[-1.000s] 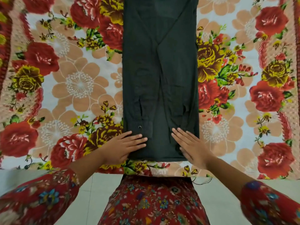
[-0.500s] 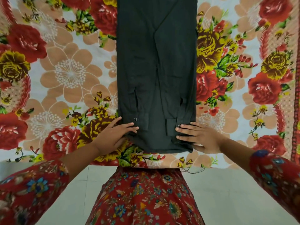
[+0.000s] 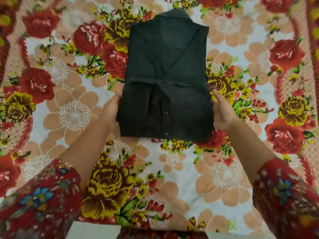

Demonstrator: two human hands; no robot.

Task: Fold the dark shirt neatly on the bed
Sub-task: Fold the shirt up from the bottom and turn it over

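Sides of the dark shirt (image 3: 165, 54) are gripped by the left hand (image 3: 110, 112) and right hand (image 3: 222, 116), fingers (image 3: 216, 96) curled round the cloth. It is laid mid-bed (image 3: 72, 116), away from the near edge. Both sides should be moved together, so the edges are kept lined up.

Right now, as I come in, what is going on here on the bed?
A person is folding a dark shirt on a bed covered with a floral sheet. The left hand and the right hand hold the two side edges of the near part, which lies doubled over the rest of the shirt. The collar points away from the person. The shirt is a narrow, partly folded bundle, so the fold is not yet finished.
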